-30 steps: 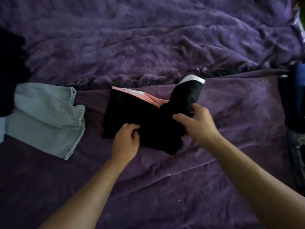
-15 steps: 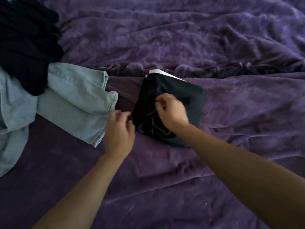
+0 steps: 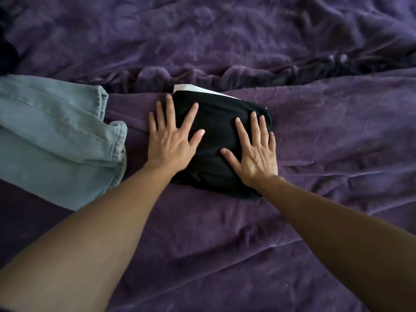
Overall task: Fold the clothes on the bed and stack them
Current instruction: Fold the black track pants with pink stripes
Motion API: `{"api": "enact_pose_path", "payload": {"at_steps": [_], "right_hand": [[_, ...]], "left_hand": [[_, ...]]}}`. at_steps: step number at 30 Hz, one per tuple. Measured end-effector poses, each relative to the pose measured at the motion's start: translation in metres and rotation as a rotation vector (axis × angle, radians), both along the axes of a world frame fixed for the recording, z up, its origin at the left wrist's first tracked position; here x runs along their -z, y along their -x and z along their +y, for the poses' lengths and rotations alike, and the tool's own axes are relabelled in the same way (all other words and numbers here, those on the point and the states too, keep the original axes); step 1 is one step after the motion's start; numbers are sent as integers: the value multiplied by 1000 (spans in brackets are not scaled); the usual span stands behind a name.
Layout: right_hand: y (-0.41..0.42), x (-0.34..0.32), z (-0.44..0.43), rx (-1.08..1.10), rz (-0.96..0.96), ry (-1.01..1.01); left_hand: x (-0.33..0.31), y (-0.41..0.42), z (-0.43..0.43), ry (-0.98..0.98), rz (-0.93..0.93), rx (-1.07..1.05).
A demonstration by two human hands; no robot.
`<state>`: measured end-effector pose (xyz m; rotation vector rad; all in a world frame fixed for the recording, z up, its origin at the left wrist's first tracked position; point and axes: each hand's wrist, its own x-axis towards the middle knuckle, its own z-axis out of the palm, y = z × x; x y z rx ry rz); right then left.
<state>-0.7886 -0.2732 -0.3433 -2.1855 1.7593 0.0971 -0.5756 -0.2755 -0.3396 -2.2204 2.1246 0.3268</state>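
Observation:
A black garment (image 3: 219,129) lies folded into a compact square in the middle of the purple bed cover (image 3: 270,233), with a white edge showing at its far side. My left hand (image 3: 172,137) lies flat with fingers spread, half on the garment's left edge and half on the cover. My right hand (image 3: 255,149) presses flat on the garment's right side, fingers apart. Neither hand grips anything.
Light blue jeans (image 3: 56,136) lie unfolded to the left, their hems close to my left hand. A dark garment (image 3: 6,52) shows at the far left edge. A rumpled fold of the cover (image 3: 225,73) runs across behind the black garment.
My right hand folded the raised end of the black garment over to the left, hiding the pink part. Both hands have opened and now lie flat on the folded garment.

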Motion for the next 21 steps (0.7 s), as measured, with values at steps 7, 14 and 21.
{"api": "enact_pose_path", "payload": {"at_steps": [7,14,21], "right_hand": [[1,-33,6,341,-319,21],[-11,-44,30,681,-529,-161],[40,-108,95,644,-510,-97]], "left_hand": [[-31,5,12,111,204,-152],[-51,16,17,159,578,-328],[-111,64,86,161,644,-299]]}}
